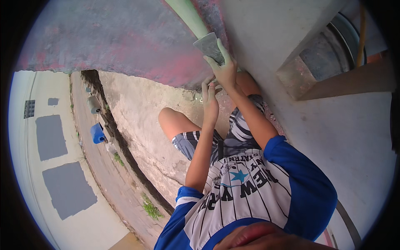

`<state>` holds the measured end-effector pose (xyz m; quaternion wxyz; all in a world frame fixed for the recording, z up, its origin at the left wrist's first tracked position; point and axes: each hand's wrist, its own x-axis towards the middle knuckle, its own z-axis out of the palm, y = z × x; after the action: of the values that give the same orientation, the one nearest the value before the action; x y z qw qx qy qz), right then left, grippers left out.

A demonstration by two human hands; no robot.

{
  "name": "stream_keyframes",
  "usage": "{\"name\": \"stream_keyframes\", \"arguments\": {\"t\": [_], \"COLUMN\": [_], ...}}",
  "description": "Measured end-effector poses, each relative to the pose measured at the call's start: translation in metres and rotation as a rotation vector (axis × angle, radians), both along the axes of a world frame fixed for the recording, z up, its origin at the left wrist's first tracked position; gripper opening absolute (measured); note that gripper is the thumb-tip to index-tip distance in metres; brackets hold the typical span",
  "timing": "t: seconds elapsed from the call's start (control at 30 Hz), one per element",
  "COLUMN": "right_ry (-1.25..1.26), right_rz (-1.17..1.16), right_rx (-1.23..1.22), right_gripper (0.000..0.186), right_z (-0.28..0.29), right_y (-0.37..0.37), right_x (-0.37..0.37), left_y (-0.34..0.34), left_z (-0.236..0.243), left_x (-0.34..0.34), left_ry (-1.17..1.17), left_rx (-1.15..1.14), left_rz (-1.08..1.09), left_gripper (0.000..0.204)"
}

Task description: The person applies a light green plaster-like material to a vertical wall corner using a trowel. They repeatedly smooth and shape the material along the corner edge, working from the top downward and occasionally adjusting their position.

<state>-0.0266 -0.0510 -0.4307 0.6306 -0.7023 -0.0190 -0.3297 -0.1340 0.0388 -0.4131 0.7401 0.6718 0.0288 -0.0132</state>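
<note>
My right hand (227,71) grips a dark grey flat rectangular piece (208,46), which looks like a sheet of sandpaper. Thumb and fingers lie along its sides, and its upper edge rests against a pale green strip (189,17) on the grey and pink wall (125,43). Whether that strip is a pipe or a painted band, I cannot tell. Just below, my left hand (211,106) is raised close to the right wrist. Its fingers are loosely bent and somewhat apart, with nothing visible in them.
A smooth pale wall (258,31) stands close on the right, with a ledge (298,79) and a round dark-rimmed object (337,46) beyond it. To the left, past a rough pale floor (133,112), runs a lane (112,183) with a blue container (98,133) beside it.
</note>
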Motion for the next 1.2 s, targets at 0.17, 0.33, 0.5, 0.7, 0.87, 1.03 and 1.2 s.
{"name": "stream_keyframes", "arguments": {"t": [0.17, 0.33, 0.5, 0.7, 0.87, 1.03, 1.2], "right_ry": [0.031, -0.106, 0.051, 0.283, 0.294, 0.366, 0.327], "right_rz": [-0.063, -0.132, 0.201, 0.556, 0.521, 0.58, 0.6], "right_rx": [0.049, -0.081, 0.242, 0.316, 0.206, 0.258, 0.35], "right_gripper": [0.07, 0.073, 0.077, 0.081, 0.083, 0.083, 0.084], "right_z": [-0.017, -0.01, -0.035, 0.019, -0.007, 0.039, -0.015], "right_y": [0.02, 0.023, 0.001, -0.052, -0.069, -0.073, -0.073], "right_x": [-0.001, 0.007, 0.003, 0.01, 0.011, 0.014, 0.005], "left_y": [0.019, 0.05, 0.109, 0.15, 0.136, 0.132, 0.134], "left_z": [-0.015, 0.049, 0.096, 0.134, 0.145, 0.139, 0.129], "left_x": [0.008, 0.007, 0.005, 0.044, 0.078, 0.101, 0.105], "left_ry": [-0.105, -0.242, -0.465, -0.653, -0.661, -0.381, -0.314], "left_rx": [0.372, 0.515, 0.843, 1.379, 1.22, 1.275, 1.211], "left_rz": [0.076, 0.238, 0.399, 0.509, 0.316, 0.247, 0.177], "left_gripper": [0.036, 0.038, 0.051, 0.085, 0.11, 0.123, 0.121]}}
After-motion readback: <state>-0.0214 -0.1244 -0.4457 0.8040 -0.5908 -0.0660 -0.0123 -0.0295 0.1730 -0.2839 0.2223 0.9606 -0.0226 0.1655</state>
